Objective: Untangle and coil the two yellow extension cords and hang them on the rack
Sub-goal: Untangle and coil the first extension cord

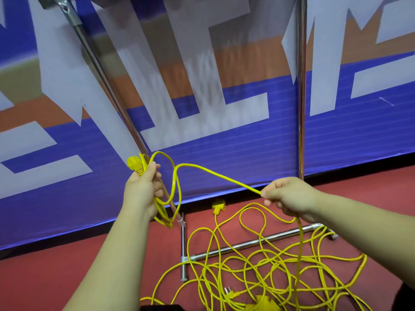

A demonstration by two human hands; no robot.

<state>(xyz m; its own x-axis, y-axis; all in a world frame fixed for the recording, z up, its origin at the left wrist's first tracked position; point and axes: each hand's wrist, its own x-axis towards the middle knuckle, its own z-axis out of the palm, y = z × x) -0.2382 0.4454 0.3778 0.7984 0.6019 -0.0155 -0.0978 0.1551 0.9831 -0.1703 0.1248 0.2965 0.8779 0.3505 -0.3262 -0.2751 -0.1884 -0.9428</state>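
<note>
One cord [224, 177]: left hand [142, 187], right hand [289, 198]

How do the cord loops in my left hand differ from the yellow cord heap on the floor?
The loops hang in a few gathered turns from the left hand; the heap sprawls crisscrossed on the floor. The loops are held; the heap lies free over the rack's base bar. The heap is far bigger than the loops. Both are yellow.

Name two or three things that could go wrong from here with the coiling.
The cord below the right hand drops straight into the tangled pile; pulling could tighten a knot.
Strands lie across the rack's base bar and might snag there.
The left hand holds loops that look twisted, so the coil may kink.
</note>
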